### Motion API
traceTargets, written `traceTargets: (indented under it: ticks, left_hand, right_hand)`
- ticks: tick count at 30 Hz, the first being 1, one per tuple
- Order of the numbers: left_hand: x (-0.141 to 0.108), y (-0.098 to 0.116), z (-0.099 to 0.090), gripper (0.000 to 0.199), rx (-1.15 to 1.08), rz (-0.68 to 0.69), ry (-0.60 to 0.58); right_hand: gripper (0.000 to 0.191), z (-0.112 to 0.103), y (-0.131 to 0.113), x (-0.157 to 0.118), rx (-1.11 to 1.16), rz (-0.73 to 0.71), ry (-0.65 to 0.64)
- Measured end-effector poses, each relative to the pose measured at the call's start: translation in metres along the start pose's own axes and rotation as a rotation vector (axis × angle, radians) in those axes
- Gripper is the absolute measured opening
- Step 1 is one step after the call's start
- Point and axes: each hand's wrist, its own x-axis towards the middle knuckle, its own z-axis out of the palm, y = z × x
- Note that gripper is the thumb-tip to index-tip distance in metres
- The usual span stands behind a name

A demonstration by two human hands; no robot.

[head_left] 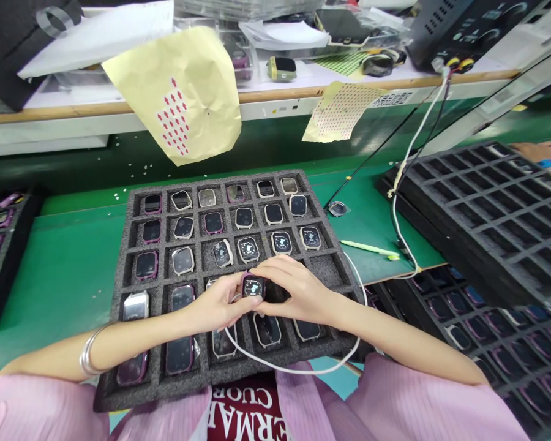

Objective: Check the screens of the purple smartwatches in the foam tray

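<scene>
Both hands meet over a dark foam tray (pixel 165 191) that holds rows of smartwatch bodies. Between them is a purple smartwatch (pixel 253 287) with its screen lit, facing up. My left hand (pixel 223 300) pinches it from the left, thumb along the lower edge. On the other side, my right hand (pixel 294 285) grips it with fingers at the top and thumb below. A white cable (pixel 303 371) loops from near my left hand around the tray's front and right side. Several watches in the third row, such as this silver one (pixel 281 243), also show lit faces.
At right, stacked foam trays (pixel 500 208) overlap the bench, with a filled watch tray (pixel 477 318) below. Another tray (pixel 4 245) stands at far left. A green pen (pixel 370 248) and a round charging puck (pixel 338 209) lie on the green mat. Another person's hand (pixel 539 152) shows at far right.
</scene>
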Motion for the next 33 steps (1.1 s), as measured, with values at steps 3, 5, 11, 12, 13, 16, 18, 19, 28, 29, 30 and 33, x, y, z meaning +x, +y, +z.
traceTargets:
  ticks: [3,5,11,12,13,16,18,19,28,29,30,33]
  left_hand:
    - [0.001,0.000,0.001,0.029,0.020,0.101,0.038]
    - [0.002,0.000,0.000,0.028,0.026,0.118,0.029]
    - [0.002,-0.002,0.000,0.028,0.029,0.119,-0.013]
    - [0.001,-0.002,0.000,0.029,0.039,0.127,-0.030]
    - [0.000,-0.002,0.000,0.032,0.050,0.124,-0.055]
    - [-0.003,-0.003,0.000,0.043,0.046,0.068,-0.121]
    - [-0.004,-0.005,-0.001,0.042,0.015,0.033,-0.135]
    - [-0.004,-0.006,-0.001,0.040,0.006,0.026,-0.136]
    - [-0.006,-0.006,0.006,0.033,-0.002,-0.027,-0.040]
    - [-0.007,-0.005,0.006,0.035,-0.005,-0.022,-0.028]
    - [-0.007,-0.004,0.007,0.036,-0.006,-0.016,-0.017]
    - [-0.008,-0.003,0.008,0.039,-0.008,-0.001,0.006]
  right_hand:
    - [0.039,-0.001,0.000,-0.001,0.001,0.010,-0.008]
    - [0.037,-0.001,0.000,-0.001,-0.002,0.013,-0.003]
    - [0.035,0.000,-0.005,-0.001,-0.019,0.003,0.011]
    - [0.035,-0.003,-0.007,-0.001,-0.011,0.006,0.012]
    - [0.035,-0.008,-0.008,-0.001,0.010,0.012,0.013]
    - [0.041,-0.036,-0.006,-0.009,0.075,0.081,0.045]
    - [0.043,-0.061,0.001,-0.021,0.031,0.180,0.084]
    - [0.042,-0.072,0.005,-0.030,-0.025,0.233,0.083]
    - [0.042,-0.092,-0.007,-0.049,-0.411,0.285,-0.306]
    - [0.038,-0.086,-0.011,-0.041,-0.424,0.243,-0.332]
    - [0.035,-0.080,-0.013,-0.033,-0.438,0.206,-0.372]
    - [0.035,-0.065,-0.013,-0.013,-0.496,0.149,-0.484]
